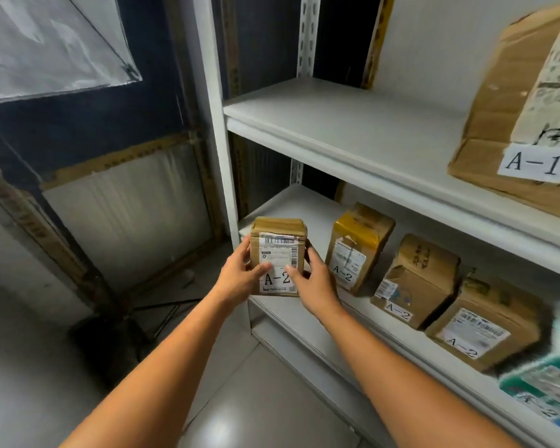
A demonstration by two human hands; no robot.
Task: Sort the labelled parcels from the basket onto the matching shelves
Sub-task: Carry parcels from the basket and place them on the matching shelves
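Head view puts you at the placing step: the small brown parcel (277, 257) marked A-2 stands upright at the left end of the lower shelf (299, 202), its label facing you, just beside the shelf's corner post. To its right, on the same shelf, sit three more brown parcels marked A-2 (358, 250), (414, 279), (485, 324), and a green and white packet (550, 383) at the far edge, so this looks like the matching shelf. A large box marked A-1 (524, 108) sits on the upper shelf (353, 130). Your left hand (240, 273) grips the parcel's left side, thumb laid across the front label and fingers wrapped round toward the back. Your right hand (311, 279) grips the right side the same way, thumb tip on the label next to the printed A-2. Both hands are curled around the parcel, neither one slack. Whether its base already rests on the shelf board or hangs just at the front lip cannot be told from this angle. I judge that the next move calls for seating it flat, well in from the lip with a gap kept to its neighbour, then letting go with both hands. The basket is out of view.
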